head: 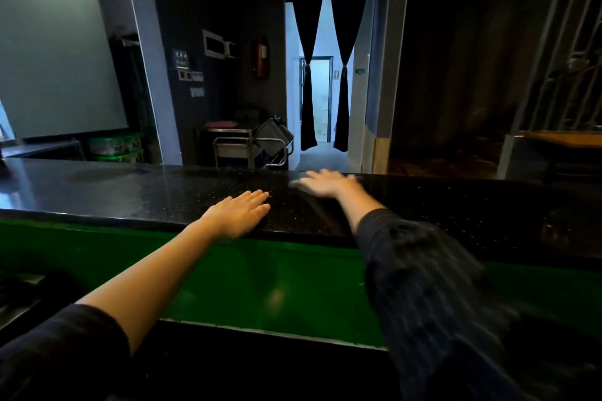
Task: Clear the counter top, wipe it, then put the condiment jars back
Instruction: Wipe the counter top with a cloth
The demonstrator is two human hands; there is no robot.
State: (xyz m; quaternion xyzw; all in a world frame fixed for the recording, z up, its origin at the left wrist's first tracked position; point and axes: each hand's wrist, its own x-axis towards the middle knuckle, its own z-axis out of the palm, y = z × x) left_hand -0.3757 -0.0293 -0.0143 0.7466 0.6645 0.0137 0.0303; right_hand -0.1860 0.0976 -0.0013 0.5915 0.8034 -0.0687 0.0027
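Observation:
The black speckled counter top (130, 198) runs across the view from left to right. My left hand (239, 213) lies flat on it near the front edge, palm down, fingers together, holding nothing. My right hand (329, 182) is further out by the counter's far edge, palm down and blurred by motion. A pale grey smear (295, 183) shows at its fingertips; I cannot tell whether it is a cloth under the hand. No condiment jars are in view.
A green panel (260, 283) drops below the counter's front edge. Beyond the counter stand a metal trolley (250, 146), green crates (117, 148) at the left, and a curtained doorway (322, 75). A wooden table (560, 138) is at the far right.

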